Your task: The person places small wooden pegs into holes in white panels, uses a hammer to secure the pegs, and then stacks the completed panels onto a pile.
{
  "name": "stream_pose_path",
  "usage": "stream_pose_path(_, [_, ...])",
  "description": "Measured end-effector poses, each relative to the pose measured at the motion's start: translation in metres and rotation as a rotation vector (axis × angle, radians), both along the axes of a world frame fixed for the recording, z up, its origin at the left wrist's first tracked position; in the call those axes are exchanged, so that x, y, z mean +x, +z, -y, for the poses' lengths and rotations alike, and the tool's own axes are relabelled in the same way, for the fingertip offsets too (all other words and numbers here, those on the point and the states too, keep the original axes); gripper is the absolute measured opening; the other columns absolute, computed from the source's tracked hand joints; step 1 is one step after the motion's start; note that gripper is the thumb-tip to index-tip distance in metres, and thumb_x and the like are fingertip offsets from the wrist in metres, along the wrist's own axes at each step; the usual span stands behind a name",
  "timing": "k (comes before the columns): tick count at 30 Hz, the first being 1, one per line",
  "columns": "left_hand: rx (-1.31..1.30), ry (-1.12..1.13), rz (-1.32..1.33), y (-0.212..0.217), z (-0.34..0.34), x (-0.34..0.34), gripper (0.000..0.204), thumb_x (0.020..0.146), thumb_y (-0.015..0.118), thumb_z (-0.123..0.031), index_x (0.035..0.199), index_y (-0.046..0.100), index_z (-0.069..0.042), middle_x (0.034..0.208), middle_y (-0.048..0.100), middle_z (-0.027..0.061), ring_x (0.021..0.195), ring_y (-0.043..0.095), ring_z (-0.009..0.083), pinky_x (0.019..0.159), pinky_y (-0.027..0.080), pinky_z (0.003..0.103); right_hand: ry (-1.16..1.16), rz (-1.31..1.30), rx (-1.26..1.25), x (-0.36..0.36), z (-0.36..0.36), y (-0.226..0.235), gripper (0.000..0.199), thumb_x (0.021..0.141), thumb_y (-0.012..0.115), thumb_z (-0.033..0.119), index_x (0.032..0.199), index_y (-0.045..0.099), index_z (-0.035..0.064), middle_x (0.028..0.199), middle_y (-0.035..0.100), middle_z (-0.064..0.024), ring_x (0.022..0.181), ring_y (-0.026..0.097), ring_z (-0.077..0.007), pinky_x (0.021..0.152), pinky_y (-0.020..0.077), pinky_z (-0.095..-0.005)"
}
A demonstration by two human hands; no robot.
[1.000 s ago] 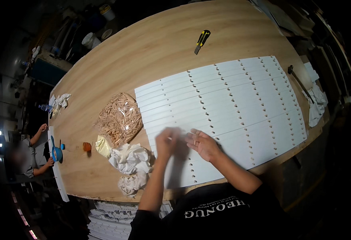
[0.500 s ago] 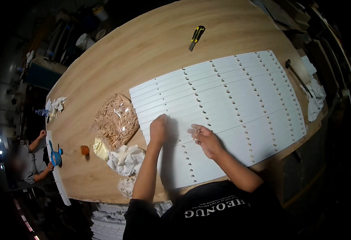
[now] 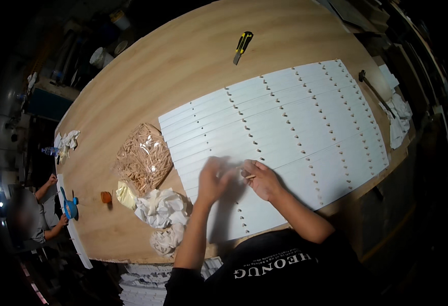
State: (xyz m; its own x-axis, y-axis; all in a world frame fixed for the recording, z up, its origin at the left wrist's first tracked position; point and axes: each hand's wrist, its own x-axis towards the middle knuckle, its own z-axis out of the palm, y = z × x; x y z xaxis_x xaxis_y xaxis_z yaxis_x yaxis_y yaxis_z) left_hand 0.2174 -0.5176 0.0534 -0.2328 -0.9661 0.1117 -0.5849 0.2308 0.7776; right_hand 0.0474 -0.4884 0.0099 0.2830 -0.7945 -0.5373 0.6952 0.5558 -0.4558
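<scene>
White boards (image 3: 265, 122) lie edge to edge on a wooden table, with rows of short wooden dowels (image 3: 287, 115) standing up from them. At the left end of the boards, a row of small holes (image 3: 201, 128) has no dowels in it. My right hand (image 3: 265, 184) is closed, pinching a wooden dowel (image 3: 250, 176) over the boards. Facing it, my left hand (image 3: 213, 182) is smeared by motion, its fingertips close to my right fingers; whether it holds anything cannot be made out. Left of the boards sits a clear plastic bag of dowels (image 3: 145, 158).
Crumpled white cloth (image 3: 160, 208) lies near my left forearm. A utility knife (image 3: 243, 47) rests beyond the boards, and a hammer (image 3: 374, 92) lies at right beside another cloth (image 3: 400, 120). At the far left, a person (image 3: 50, 209) works at the table edge near a blue container (image 3: 70, 208).
My left hand has left the row of holes and moved right, toward my right hand. My right fingers have drawn together around the dowel. The view has shifted slightly.
</scene>
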Motion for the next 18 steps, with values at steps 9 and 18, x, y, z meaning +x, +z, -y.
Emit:
stream_pose_path(9, [0.231, 0.386, -0.277, -0.033, 0.030, 0.037, 0.018, 0.086, 0.062, -0.013, 0.084, 0.067, 0.004, 0.073, 0.064, 0.0013, 0.067, 0.054, 0.0059, 0.062, 0.045, 0.023, 0.019, 0.024, 0.027, 0.017, 0.001, 0.003, 0.035, 0.086, 0.053, 0.005, 0.121, 0.048, 0.0011, 0.112, 0.056, -0.0084, 0.104, 0.055, -0.0194, 0.094, 0.0411, -0.0344])
stream_pose_path(18, [0.042, 0.176, 0.333, -0.044, 0.064, 0.051, 0.016, 0.081, 0.065, -0.018, 0.076, 0.064, -0.002, 0.071, 0.063, 0.0147, 0.066, 0.061, 0.0300, 0.062, 0.048, 0.036, 0.070, -0.019, -0.031, 0.004, 0.000, -0.003, 0.046, 0.082, 0.051, -0.003, 0.127, 0.043, -0.0048, 0.115, 0.052, -0.0132, 0.114, 0.050, -0.0254, 0.100, 0.0393, -0.0363])
